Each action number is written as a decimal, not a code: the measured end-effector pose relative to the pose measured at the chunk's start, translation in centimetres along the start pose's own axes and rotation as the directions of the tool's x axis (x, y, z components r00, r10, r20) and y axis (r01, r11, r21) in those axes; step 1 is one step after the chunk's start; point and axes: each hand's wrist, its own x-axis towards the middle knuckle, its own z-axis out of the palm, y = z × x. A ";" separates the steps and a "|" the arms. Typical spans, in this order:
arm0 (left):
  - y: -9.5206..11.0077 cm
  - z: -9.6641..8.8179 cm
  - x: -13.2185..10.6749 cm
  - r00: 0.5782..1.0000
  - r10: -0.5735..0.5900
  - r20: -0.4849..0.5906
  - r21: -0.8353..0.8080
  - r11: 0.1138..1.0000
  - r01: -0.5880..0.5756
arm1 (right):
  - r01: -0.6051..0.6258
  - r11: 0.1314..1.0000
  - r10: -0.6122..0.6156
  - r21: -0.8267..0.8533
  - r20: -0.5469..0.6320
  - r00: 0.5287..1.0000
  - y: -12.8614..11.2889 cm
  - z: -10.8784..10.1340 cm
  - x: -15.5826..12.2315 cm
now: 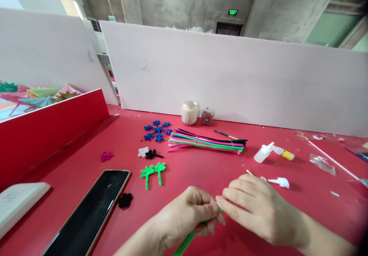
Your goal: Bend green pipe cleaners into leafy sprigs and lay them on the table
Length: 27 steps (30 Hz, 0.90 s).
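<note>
Low in the head view, my left hand [191,217] is closed on a green pipe cleaner [185,243], its tail running down toward the bottom edge. My right hand [255,208] meets it at the left fingertips, fingers pressed together around the pipe cleaner's small visible end; most of that grip is hidden. Beyond my left hand lie two green pipe-cleaner flowers with twisted stems [147,176], a white flower [143,151] beside a black one [151,154], and a blue branching piece [158,130]. A banded bundle of coloured pipe cleaners [207,141] lies past both hands.
A phone [92,210] and black flower [125,201] lie left, with a magenta flower [107,156] behind. A jar [189,113] and small container [207,117] stand by the white partition [230,76]. Right are a white bottle [263,153], yellow-labelled bottle [284,153] and white cap [281,182].
</note>
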 end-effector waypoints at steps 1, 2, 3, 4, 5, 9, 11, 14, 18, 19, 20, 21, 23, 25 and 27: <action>-0.1 0.0 0.0 1.000 -0.010 0.009 -0.005 1.000 0.010 | 0.030 0.999 -0.030 -0.011 -0.001 1.000 0.0 -0.1 0.0; -0.1 -0.1 0.0 1.000 -0.020 0.023 -0.003 1.000 0.020 | 0.059 0.998 -0.059 -0.017 0.004 0.998 0.1 -0.2 0.1; -0.2 -0.1 0.0 0.999 -0.029 0.037 0.005 1.000 0.028 | 0.085 0.996 -0.085 -0.018 0.016 0.996 0.1 -0.3 0.1; -0.3 -0.1 0.1 0.998 -0.034 0.046 0.023 0.999 0.033 | 0.106 0.994 -0.105 -0.012 0.034 0.994 0.1 -0.3 0.2; -0.3 -0.2 0.1 0.998 -0.036 0.050 0.051 0.998 0.033 | 0.119 0.993 -0.119 -0.001 0.055 0.991 0.1 -0.4 0.2; 0.2 0.1 -0.3 0.999 0.002 0.040 0.253 0.967 -0.012 | 0.134 0.990 -0.140 0.048 0.168 0.976 -0.1 -0.7 0.6; 0.7 0.4 -0.6 0.995 0.080 0.054 0.422 0.902 -0.095 | 0.100 0.992 -0.115 0.076 0.217 0.969 -0.4 -0.8 0.8; 0.8 1.0 -0.8 0.960 0.255 0.114 0.710 0.656 -0.258 | -0.144 0.964 0.080 0.224 0.274 0.958 -1.0 -1.1 1.1; -0.4 1.9 0.0 0.679 0.661 0.318 0.924 -0.057 -0.378 | -0.726 0.418 0.516 0.545 0.516 0.684 -1.8 -1.1 1.2; -0.8 2.2 0.3 0.586 0.712 0.387 0.916 -0.223 -0.333 | -0.782 0.162 0.537 0.602 0.611 0.581 -1.9 -0.9 1.1; -1.2 2.4 0.6 0.495 0.752 0.437 0.899 -0.343 -0.273 | -0.779 -0.093 0.510 0.621 0.702 0.498 -2.0 -0.7 0.8; -1.6 2.6 0.8 0.417 0.779 0.469 0.883 -0.414 -0.220 | -0.733 -0.310 0.460 0.606 0.770 0.442 -2.0 -0.4 0.5; -2.1 2.8 1.1 0.352 0.781 0.515 0.856 -0.492 -0.160 | -0.645 -0.548 0.370 0.532 0.846 0.384 -2.0 0.2 0.0; -2.2 2.8 1.2 0.398 0.759 0.515 0.855 -0.484 -0.184 | -0.652 -0.553 0.371 0.519 0.854 0.366 -1.7 0.5 -0.3; -1.9 2.7 1.1 0.516 0.754 0.406 0.913 -0.312 -0.263 | -0.742 -0.354 0.437 0.570 0.802 0.407 -1.3 0.3 -0.2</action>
